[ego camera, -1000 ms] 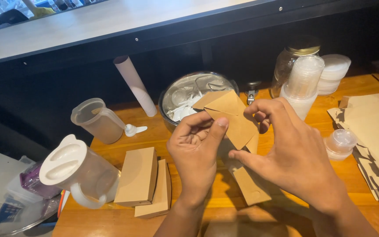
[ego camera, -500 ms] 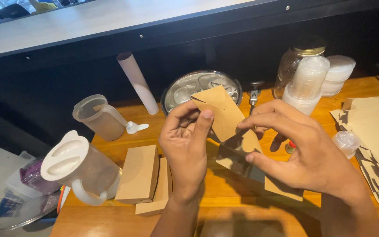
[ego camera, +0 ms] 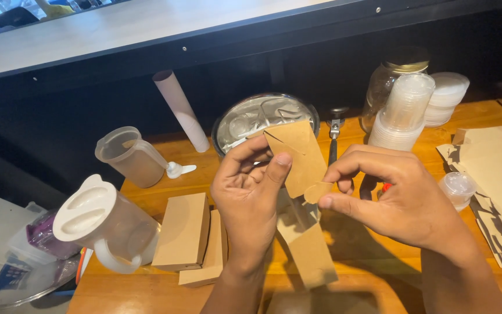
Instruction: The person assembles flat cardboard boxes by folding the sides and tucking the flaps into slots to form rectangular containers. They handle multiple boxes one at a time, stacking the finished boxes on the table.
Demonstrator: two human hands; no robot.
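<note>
While the left hand (ego camera: 250, 195) is pinching the kraft cardboard box (ego camera: 302, 197) by its upper flap, thumb pressing on the front of the panel and the other fingers curling behind it, the right hand (ego camera: 399, 197) is closing thumb and forefinger on the little rounded tab sticking out at the flap's lower right edge. So both grips are clamping on the same piece, which is hanging in the air between the two hands, just above the wooden counter (ego camera: 379, 273). The lower half of the box is trailing down toward the counter, tilted, and I honestly can't tell whether its bottom end is touching the wood or not.

Hard to see stuff: the left palm is covering part of the box's middle fold, and the right hand is blocking something small and red (ego camera: 386, 187) on the counter behind it. The round metal bowl (ego camera: 257, 116) is sitting right behind the flap, partly covered by it. To the left, two folded cardboard boxes (ego camera: 190, 238) are lying flat beside a lidded plastic jug (ego camera: 103, 224). A pile of flat kraft sheets (ego camera: 495, 174) is running off the right edge of the shot.
</note>
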